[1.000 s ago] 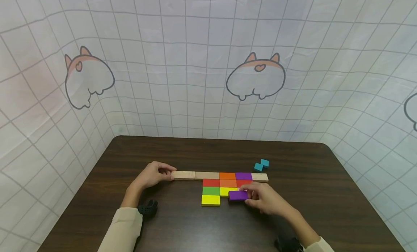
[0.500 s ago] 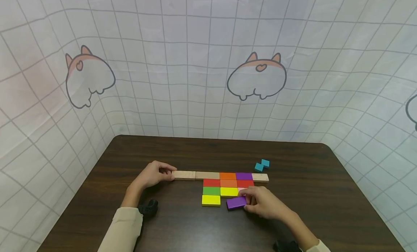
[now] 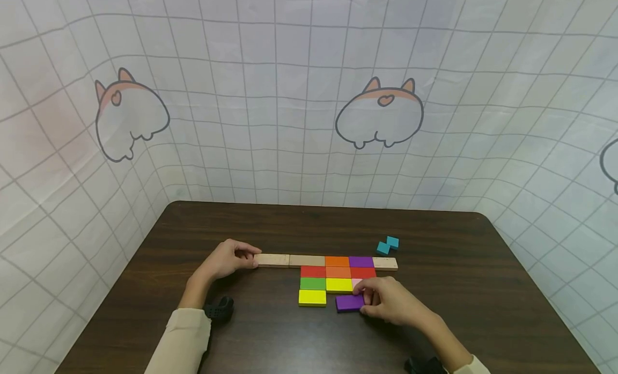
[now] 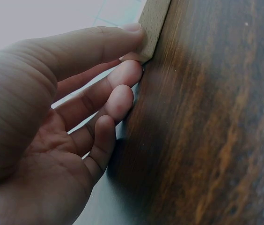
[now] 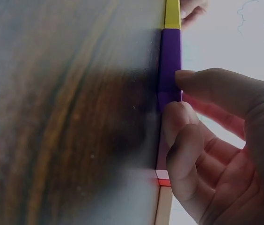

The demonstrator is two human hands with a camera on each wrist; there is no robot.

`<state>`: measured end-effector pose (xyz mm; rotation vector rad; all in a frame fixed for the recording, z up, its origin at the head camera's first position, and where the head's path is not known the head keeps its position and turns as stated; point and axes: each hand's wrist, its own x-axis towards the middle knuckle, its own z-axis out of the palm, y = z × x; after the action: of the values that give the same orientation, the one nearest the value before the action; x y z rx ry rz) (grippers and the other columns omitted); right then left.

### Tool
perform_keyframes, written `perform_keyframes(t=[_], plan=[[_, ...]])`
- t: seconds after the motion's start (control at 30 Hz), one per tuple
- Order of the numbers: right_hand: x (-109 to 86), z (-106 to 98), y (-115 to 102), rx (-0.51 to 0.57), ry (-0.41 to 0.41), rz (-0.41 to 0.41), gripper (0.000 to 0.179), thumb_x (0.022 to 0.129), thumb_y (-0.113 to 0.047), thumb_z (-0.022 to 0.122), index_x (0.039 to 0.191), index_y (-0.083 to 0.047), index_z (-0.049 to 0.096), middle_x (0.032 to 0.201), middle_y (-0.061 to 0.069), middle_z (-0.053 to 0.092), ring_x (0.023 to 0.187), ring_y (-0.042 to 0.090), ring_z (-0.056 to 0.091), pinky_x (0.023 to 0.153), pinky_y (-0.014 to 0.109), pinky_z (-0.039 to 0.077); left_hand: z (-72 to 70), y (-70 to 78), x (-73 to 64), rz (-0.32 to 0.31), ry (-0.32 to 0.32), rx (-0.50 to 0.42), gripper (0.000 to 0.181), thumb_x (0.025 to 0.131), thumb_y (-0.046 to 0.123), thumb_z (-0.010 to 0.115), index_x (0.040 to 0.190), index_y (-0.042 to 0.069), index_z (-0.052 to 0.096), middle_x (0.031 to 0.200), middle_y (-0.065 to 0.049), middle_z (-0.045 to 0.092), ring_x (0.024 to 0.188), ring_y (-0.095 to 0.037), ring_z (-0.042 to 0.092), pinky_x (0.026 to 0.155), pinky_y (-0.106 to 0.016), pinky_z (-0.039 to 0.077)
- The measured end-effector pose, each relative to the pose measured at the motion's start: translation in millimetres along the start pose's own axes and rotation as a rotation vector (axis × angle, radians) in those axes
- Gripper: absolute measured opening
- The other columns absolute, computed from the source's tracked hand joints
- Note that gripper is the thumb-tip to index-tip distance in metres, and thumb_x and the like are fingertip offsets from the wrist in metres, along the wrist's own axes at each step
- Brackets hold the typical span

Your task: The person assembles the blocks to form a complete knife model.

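My left hand pinches the outer end of a plain wooden block, as the left wrist view confirms with the thumb on the block's side. With thumb and fingers, my right hand holds one end of a purple block. This block lies on the near side of the pattern, slightly right of a yellow block. Behind it are another yellow block and a pink block, the latter partly hidden by my right fingers.
The far row continues with a second wooden block, an orange block, a purple one and a short wooden one. Red and green blocks sit below it. Two small blue blocks lie behind.
My right hand has brought the purple block toward me, off the pink block's near edge. It was tilted half a second ago and is now nearly straight. My left hand stays put.
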<state>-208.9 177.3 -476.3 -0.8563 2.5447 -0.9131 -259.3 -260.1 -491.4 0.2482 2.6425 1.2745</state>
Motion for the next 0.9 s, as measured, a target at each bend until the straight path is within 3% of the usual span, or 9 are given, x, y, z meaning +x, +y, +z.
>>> perform_keyframes(t=[0.9], plan=[[12.8,6.8,-13.0,-0.045,0.037,0.011,0.018,0.089,-0.017,0.078,0.104,-0.013,0.070,0.074,-0.009,0.060,0.061,0.004,0.052,0.059,0.022,0.047,0.3,-0.6,0.1,0.005,0.001,0.000,0.023,0.092,0.018,0.078,0.115,0.015,0.079,0.089,-0.002,0.071,0.076,-0.017,0.058,0.071,-0.031,0.048]])
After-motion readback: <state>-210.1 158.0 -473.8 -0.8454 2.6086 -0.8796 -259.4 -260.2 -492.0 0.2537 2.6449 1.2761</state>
